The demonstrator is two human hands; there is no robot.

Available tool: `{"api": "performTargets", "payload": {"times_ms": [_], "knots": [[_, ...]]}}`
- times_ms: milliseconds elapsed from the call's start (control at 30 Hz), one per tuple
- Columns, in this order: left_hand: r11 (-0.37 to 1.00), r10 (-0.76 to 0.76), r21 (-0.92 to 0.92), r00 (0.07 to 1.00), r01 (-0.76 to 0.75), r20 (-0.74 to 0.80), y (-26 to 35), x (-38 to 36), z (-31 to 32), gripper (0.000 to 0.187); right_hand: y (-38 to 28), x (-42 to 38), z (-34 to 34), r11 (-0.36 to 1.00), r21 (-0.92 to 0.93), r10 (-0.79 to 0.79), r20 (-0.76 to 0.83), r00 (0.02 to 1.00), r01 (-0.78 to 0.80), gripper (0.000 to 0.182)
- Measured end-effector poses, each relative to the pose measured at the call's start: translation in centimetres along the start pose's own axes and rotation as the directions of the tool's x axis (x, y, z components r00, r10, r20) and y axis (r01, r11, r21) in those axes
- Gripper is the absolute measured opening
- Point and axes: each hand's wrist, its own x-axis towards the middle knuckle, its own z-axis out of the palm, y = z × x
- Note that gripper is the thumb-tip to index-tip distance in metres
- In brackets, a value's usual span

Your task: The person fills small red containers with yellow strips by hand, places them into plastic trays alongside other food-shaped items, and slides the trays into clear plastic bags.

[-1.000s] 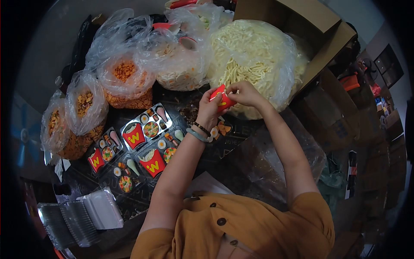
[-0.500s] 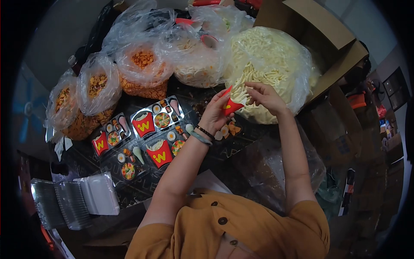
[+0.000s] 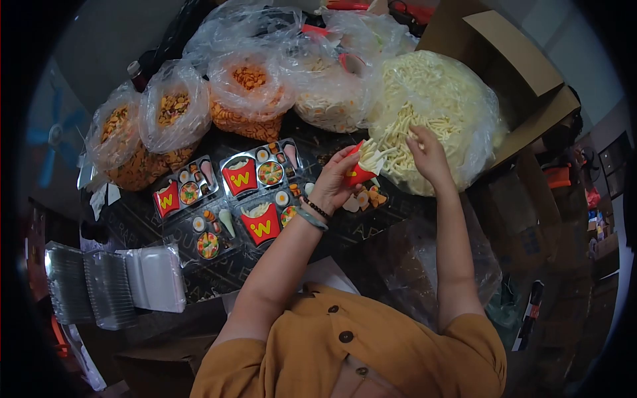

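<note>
My left hand (image 3: pixel 332 182) is closed around a small red fries box (image 3: pixel 358 174) with a yellow mark. Pale stick pieces like toy french fries (image 3: pixel 369 154) stand up out of its top. Just to the right, my right hand (image 3: pixel 430 158) reaches over the open bag of pale fry sticks (image 3: pixel 434 86). Its fingers are bent together at the edge of the loose sticks, and what they pinch is too small to make out. Left of my hands, clear trays (image 3: pixel 262 174) hold red fries boxes (image 3: pixel 260 224), small eggs, round food pieces and cones.
Clear bags of small orange and mixed pieces (image 3: pixel 247 113) line the back left, beside a bag of white pieces (image 3: pixel 328 106). A cardboard box (image 3: pixel 517 60) stands at the back right. Stacked empty clear trays (image 3: pixel 113 288) lie at the front left. Loose small pieces (image 3: pixel 368 198) sit below my left hand.
Several fry sticks now show in the red box, which has tilted more upright. My right hand has moved away from the box, right to the bag's sticks. The view has shifted slightly.
</note>
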Motion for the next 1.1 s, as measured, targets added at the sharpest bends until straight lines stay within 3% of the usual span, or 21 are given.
{"api": "performTargets", "payload": {"times_ms": [33,67,100,167,200,367,433,500,567,600,633,700,733,767,833,867,900,933,1000,1033,1100], "knots": [[0.999,0.029,0.013,1.0,-0.029,0.012,0.2,-0.5,-0.1,0.031,-2.2,0.1,-1.5,0.781,0.473,0.244,0.369,0.897,-0.407,0.026],[0.998,0.051,0.027,0.999,-0.051,0.02,0.3,-1.2,-0.2,0.031,-3.8,-0.2,-2.2,0.239,0.586,0.2,0.751,0.63,-0.774,0.026],[0.996,0.062,0.071,0.998,-0.062,0.003,0.7,-2.1,0.1,0.032,-4.8,-0.8,-1.9,0.236,0.581,0.193,0.758,0.623,-0.779,0.026],[0.982,0.098,0.166,0.995,-0.094,-0.016,1.2,-3.3,0.0,0.033,-6.4,-1.5,-1.3,0.356,0.697,0.183,0.602,0.777,-0.623,0.027],[0.957,0.132,0.261,0.991,-0.122,-0.022,1.3,-3.8,-0.3,0.034,-7.6,-1.3,-1.5,0.52,0.732,0.139,0.435,0.89,-0.44,0.027],[0.921,0.193,0.35,0.981,-0.169,-0.034,2.8,-7.7,-0.6,0.036,-11.6,-0.6,-1.7,0.553,0.744,0.076,0.405,0.911,-0.376,0.023],[0.914,0.223,0.36,0.973,-0.188,-0.059,3.4,-9.4,-1.1,0.036,-13.0,-0.7,-0.9,0.537,0.832,-0.036,0.184,0.982,-0.136,0.02],[0.899,0.292,0.351,0.956,-0.262,-0.035,3.4,-10.4,-2.4,0.037,-14.4,-1.1,0.1,0.456,0.883,-0.057,0.155,0.986,-0.112,0.014],[0.88,0.359,0.372,0.927,-0.297,-0.11,3.5,-12.2,-2.6,0.037,-16.3,-1.6,-0.4,0.354,0.848,-0.039,0.435,0.899,-0.395,0.012],[0.864,0.408,0.389,0.898,-0.321,-0.165,3.6,-13.4,-2.8,0.037,-17.5,-1.7,-0.7,0.501,0.845,-0.094,0.267,0.959,-0.186,0.012],[0.856,0.414,0.428,0.881,-0.291,-0.229,3.8,-14.8,-2.8,0.038,-19.1,-1.8,-0.8,0.469,0.864,-0.125,0.268,0.955,-0.181,0.012],[0.795,0.526,0.505,0.797,-0.337,-0.297,3.7,-16.8,-3.5,0.038,-22.1,-2.5,-1.5,0.541,0.835,-0.242,0.045,0.969,0.096,0.014],[0.736,0.606,0.572,0.729,-0.362,-0.319,3.7,-17.6,-3.8,0.037,-23.7,-3.2,-2.3,0.485,0.87,-0.246,0.236,0.94,-0.092,0.013],[0.667,0.696,0.603,0.655,-0.438,-0.295,3.3,-18.2,-5.2,0.035,-25.2,-3.8,-2.1,0.469,0.878,-0.259,0.235,0.937,-0.091,0.013],[0.662,0.717,0.61,0.607,-0.436,-0.343,3.6,-20.7,-6.1,0.034,-27.7,-4.8,-1.9,0.301,0.933,-0.349,0.299,0.888,-0.196,0.014],[0.658,0.73,0.615,0.568,-0.435,-0.379,3.8,-22.1,-6.5,0.033,-28.6,-5.2,-2.3,0.396,0.907,-0.391,0.309,0.867,-0.145,0.016],[0.644,0.744,0.643,0.536,-0.414,-0.399,3.8,-23.5,-6.8,0.031,-29.8,-5.5,-2.3,0.393,0.907,-0.389,0.312,0.867,-0.15,0.016],[0.648,0.74,0.644,0.538,-0.407,-0.404,3.8,-24.8,-7.0,0.031,-30.9,-6.0,-2.3,0.322,0.91,-0.408,0.383,0.829,-0.262,0.015],[0.652,0.756,0.616,0.438,-0.441,-0.487,4.0,-27.4,-7.6,0.031,-33.6,-6.7,-2.5,0.174,0.873,-0.415,0.485,0.769,-0.457,0.011],[0.647,0.762,0.61,0.416,-0.458,-0.496,4.1,-28.4,-8.1,0.03,-34.8,-7.0,-2.6,0.174,0.87,-0.411,0.489,0.769,-0.461,0.011],[0.624,0.781,0.611,0.37,-0.487,-0.503,4.4,-30.3,-8.7,0.03,-37.0,-7.7,-2.5,-0.024,0.839,-0.421,0.485,0.766,-0.544,0.008]]}}
